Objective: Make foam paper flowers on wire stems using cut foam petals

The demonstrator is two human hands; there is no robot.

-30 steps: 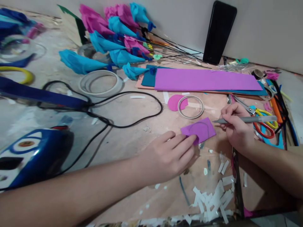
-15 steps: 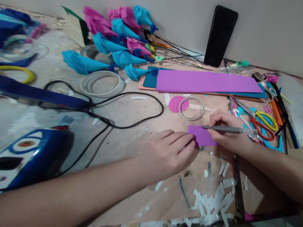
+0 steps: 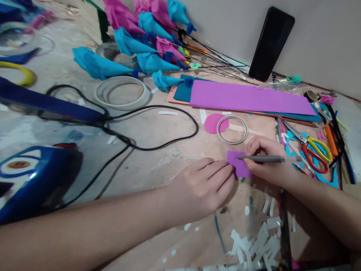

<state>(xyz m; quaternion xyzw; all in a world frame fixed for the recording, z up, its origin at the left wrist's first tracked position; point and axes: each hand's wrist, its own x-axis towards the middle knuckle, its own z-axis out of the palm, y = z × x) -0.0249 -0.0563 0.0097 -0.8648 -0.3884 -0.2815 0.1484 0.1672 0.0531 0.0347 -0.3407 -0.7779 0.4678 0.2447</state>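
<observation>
– where's the purple piece (image 3: 239,168)?
– flat on the table (image 3: 158,165) between your hands, just on your side of the thin ring (image 3: 232,143).
– and each grip?
– your right hand (image 3: 272,169) is closed around the gray pen (image 3: 266,159), its tip at the piece. your left hand (image 3: 203,184) lays its fingers on the piece's left edge; thumb hidden, so i can't tell if it pinches.
</observation>
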